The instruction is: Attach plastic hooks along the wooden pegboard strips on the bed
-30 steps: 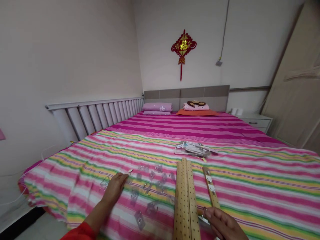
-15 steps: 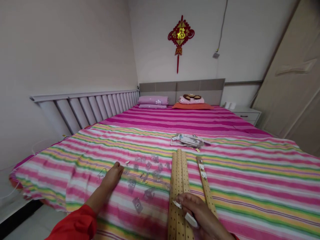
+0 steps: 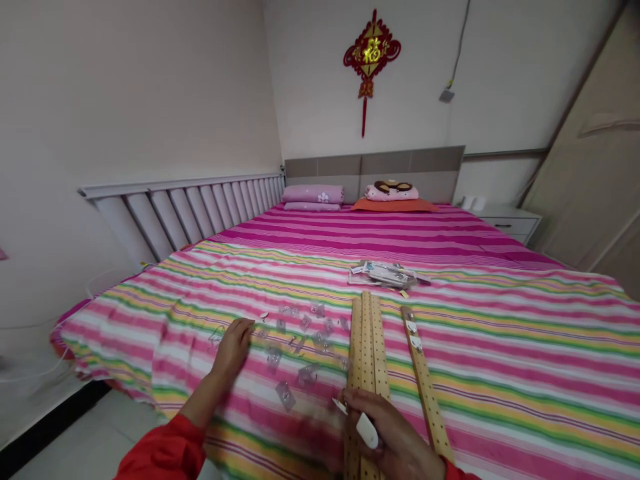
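My left hand is over the striped sheet with its fingers bent together; what they hold, if anything, I cannot make out. A small white piece lies just beyond its fingertips. My right hand is closed on small white pieces: a rounded one shows below the fingers, and a thinner one at the fingertips. Under that hand lie three perforated wooden strips side by side. Right of them, another perforated strip carries white pieces near its far end.
Several small clear plastic packets with metallic bits are scattered between my hands. Farther off lies a pile of clear packages. A white bed rail runs along the left, and folded bedding rests by the headboard.
My view has shifted slightly, so the bed and wall appear farther right and higher. The right hand, still holding the white pieces, has moved a little left across the strips.
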The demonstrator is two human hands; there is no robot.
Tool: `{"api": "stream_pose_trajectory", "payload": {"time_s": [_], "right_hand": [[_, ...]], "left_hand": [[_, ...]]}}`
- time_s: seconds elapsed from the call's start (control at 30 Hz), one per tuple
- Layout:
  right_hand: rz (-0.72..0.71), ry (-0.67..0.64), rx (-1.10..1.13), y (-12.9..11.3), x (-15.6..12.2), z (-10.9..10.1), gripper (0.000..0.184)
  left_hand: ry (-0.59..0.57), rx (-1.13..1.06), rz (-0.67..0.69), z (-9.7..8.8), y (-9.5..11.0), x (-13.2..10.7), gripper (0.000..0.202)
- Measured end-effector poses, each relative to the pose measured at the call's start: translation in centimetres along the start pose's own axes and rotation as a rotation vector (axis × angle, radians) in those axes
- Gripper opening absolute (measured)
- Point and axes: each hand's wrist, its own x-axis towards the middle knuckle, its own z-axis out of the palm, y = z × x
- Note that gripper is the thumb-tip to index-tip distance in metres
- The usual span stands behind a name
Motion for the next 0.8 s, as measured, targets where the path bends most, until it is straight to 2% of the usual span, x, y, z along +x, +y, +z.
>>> {"api": "stream_pose_trajectory", "payload": {"time_s": [0.07, 0.1, 0.2, 0.27, 0.3, 0.37, 0.47, 0.6, 0.73, 0.8], "right_hand": [[0.09, 0.003, 0.163, 0.1, 0.1, 0.2, 0.028], [0.141, 0.006, 0.252, 0.1, 0.2, 0.3, 0.027], [0.197, -0.027, 0.382, 0.2, 0.4, 0.9, 0.025], [0.211, -0.05, 0.433, 0.3, 0.5, 1.5, 0.023], [0.219, -0.056, 0.452, 0.4, 0.5, 1.8, 0.022], [0.253, -0.05, 0.466, 0.6, 0.6, 2.4, 0.022], [0.306, -0.038, 0.44, 1.1, 0.8, 3.0, 0.022], [0.308, -0.081, 0.387, 1.3, 1.2, 3.5, 0.028], [0.244, -0.148, 0.312, 1.5, 2.3, 3.9, 0.025], [0.154, -0.198, 0.204, 1.7, 3.2, 4.1, 0.025]], "left_hand": [[0.089, -0.094, -0.063, -0.3, 2.2, -1.5, 0.027], [0.088, -0.158, -0.089, -0.3, 3.7, -2.5, 0.027], [-0.056, -0.372, -0.111, 0.3, 8.6, -6.6, 0.025], [-0.089, -0.42, -0.078, 1.5, 11.3, -9.6, 0.027], [-0.122, -0.444, -0.071, 2.1, 12.4, -11.0, 0.036], [-0.101, -0.485, -0.063, 3.5, 13.8, -13.1, 0.047], [-0.061, -0.487, -0.093, 4.8, 14.7, -14.4, 0.043], [-0.051, -0.452, -0.068, 4.7, 14.7, -14.2, 0.026], [-0.039, -0.401, -0.035, 4.0, 13.9, -13.2, 0.026], [-0.021, -0.36, -0.008, 3.8, 13.3, -12.7, 0.028]]}}
